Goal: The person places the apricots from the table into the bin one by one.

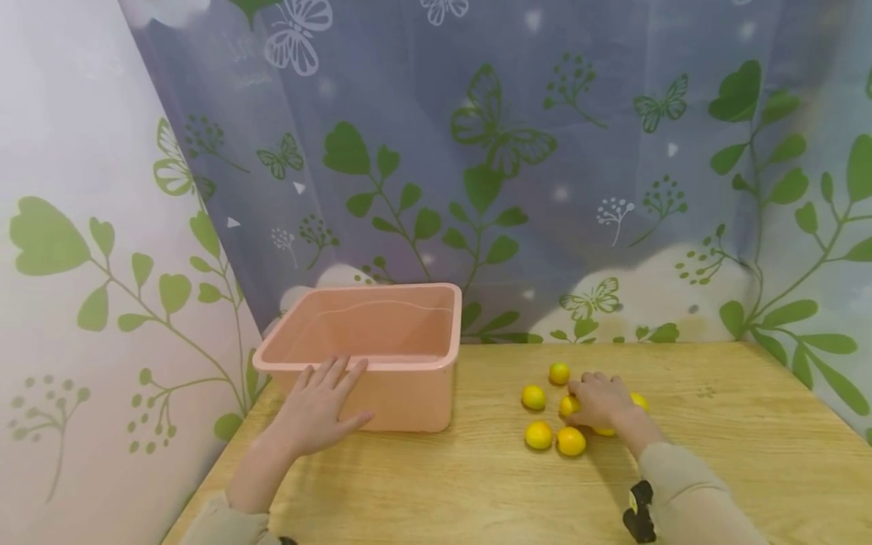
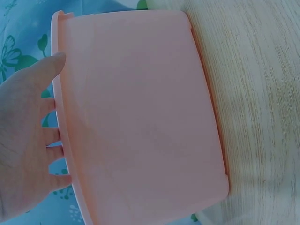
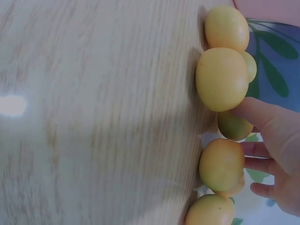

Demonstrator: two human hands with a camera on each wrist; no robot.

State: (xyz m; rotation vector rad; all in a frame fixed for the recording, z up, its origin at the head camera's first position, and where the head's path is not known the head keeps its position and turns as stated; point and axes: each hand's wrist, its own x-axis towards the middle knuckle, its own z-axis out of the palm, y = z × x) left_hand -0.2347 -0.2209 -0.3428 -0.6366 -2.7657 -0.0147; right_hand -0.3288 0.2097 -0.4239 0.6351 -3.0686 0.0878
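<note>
Right grip [image 1: 602, 401] round yellow fruit [image 1: 568, 407], between thumb and fingers

The head view is bright; both wrist views look duller, cooler (white glare spots the tabletop [image 3: 103, 112]).

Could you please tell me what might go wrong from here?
The yellow citrus fruits lie loose and close together on the wooden tabletop, so the right hand, reaching in among them, might nudge a neighbour and set it rolling.
The left hand rests at the near edge of the pink bin; pressing or pulling there could perhaps tip or slide it.
</note>
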